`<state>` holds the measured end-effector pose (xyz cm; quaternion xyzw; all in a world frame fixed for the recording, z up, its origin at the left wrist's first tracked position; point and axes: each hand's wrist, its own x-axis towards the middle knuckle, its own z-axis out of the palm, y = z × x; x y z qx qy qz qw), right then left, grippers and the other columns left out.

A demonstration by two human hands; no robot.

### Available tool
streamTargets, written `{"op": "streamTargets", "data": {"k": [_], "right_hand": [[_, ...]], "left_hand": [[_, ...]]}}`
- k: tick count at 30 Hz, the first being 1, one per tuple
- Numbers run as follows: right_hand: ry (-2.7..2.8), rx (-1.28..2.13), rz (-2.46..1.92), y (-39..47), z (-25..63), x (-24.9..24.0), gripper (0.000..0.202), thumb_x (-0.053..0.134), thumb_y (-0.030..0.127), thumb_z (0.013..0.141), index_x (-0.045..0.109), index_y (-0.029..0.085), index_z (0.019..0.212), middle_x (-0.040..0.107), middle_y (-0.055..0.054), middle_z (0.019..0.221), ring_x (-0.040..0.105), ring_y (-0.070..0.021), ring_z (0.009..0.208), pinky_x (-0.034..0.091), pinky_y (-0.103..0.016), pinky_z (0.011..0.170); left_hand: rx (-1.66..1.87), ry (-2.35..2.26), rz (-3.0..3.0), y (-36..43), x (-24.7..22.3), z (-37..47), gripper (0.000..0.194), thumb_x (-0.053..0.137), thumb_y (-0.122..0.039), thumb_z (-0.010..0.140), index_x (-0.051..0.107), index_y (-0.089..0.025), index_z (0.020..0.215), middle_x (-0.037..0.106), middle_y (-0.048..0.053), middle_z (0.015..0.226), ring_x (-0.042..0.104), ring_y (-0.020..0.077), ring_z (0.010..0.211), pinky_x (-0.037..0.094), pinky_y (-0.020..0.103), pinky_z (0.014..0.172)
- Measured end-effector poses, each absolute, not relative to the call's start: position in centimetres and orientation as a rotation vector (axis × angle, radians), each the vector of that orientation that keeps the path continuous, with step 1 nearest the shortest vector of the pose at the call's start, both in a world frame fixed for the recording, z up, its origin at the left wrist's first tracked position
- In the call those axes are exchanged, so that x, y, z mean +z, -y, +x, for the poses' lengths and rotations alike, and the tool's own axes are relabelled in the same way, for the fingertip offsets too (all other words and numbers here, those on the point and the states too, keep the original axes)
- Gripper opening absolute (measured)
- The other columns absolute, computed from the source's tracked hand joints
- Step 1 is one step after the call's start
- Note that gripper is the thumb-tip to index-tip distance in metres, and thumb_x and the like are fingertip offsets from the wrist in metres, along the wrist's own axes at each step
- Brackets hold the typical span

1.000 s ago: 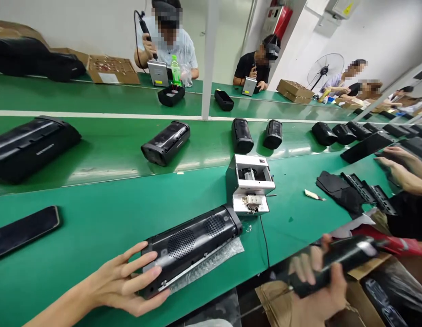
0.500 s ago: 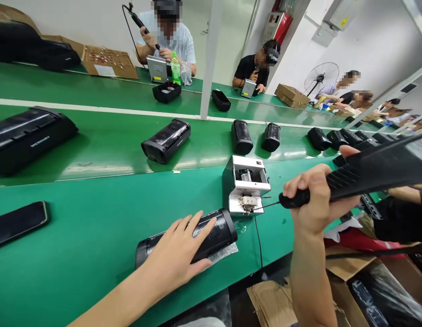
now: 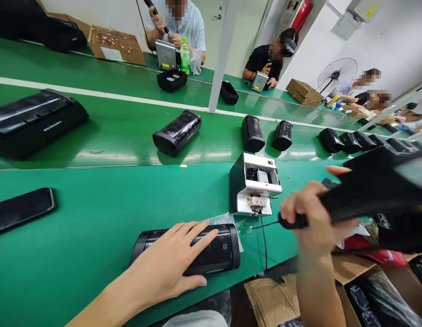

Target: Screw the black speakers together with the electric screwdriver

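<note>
A dark phone (image 3: pixel 22 210) lies at nine o'clock on the green worktop (image 3: pixel 95 213). At six o'clock the left hand (image 3: pixel 170 263) rests flat, fingers (image 3: pixel 200 236) spread, on a black speaker (image 3: pixel 224 250) lying on its side near the worktop's front edge. Just beyond, at twelve o'clock from the speaker, stands a white screw feeder (image 3: pixel 253 186). At three o'clock the right hand (image 3: pixel 315 222) has its fingers wrapped tight around a black electric screwdriver (image 3: pixel 367 195), its thin bit pointing toward the feeder.

The speaker (image 3: pixel 217 250) is black plastic, semi-glossy with a perforated grille; at its 12 o'clock, the small machine (image 3: pixel 253 190) looks like matt grey metal. The bench mat (image 3: pixel 95 218) is smooth green.
</note>
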<state>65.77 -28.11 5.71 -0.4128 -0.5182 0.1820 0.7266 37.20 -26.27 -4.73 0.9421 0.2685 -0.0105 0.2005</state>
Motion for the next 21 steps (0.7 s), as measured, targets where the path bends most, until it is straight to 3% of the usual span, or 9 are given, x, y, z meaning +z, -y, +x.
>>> {"op": "streamTargets", "data": {"k": [4, 9, 21], "right_hand": [[1.072, 0.514, -0.772, 29.4, 63.7, 9.0, 0.022, 0.090, 0.020, 0.092, 0.077, 0.028, 0.109, 0.060, 0.011, 0.066, 0.048, -0.0091, 0.036, 0.049, -0.028, 0.037], [1.117, 0.591, -0.747, 28.4, 61.6, 9.5, 0.046, 0.082, 0.016, 0.097, 0.072, 0.038, 0.135, 0.062, 0.012, 0.070, 0.051, -0.0107, 0.039, 0.047, -0.030, 0.039], [1.157, 0.600, -0.743, 27.1, 61.7, 8.3, 0.042, 0.082, 0.016, 0.097, 0.071, 0.033, 0.134, 0.063, 0.012, 0.070, 0.053, -0.0102, 0.040, 0.050, -0.027, 0.041]], "left_hand": [[0.058, -0.752, 2.614, 26.6, -5.0, 37.2, 0.098, 0.099, -0.049, 0.088, 0.052, -0.031, 0.173, 0.056, 0.014, 0.176, 0.064, 0.0468, 0.150, 0.057, 0.062, 0.121], [0.034, -0.742, 2.621, 26.6, -5.0, 37.3, 0.101, 0.098, -0.050, 0.088, 0.050, -0.029, 0.174, 0.053, 0.017, 0.178, 0.063, 0.0480, 0.152, 0.057, 0.063, 0.120], [-0.030, -0.715, 2.653, 26.7, -4.2, 37.7, 0.099, 0.095, -0.054, 0.092, 0.048, -0.027, 0.176, 0.051, 0.018, 0.178, 0.063, 0.0489, 0.152, 0.058, 0.064, 0.119]]}}
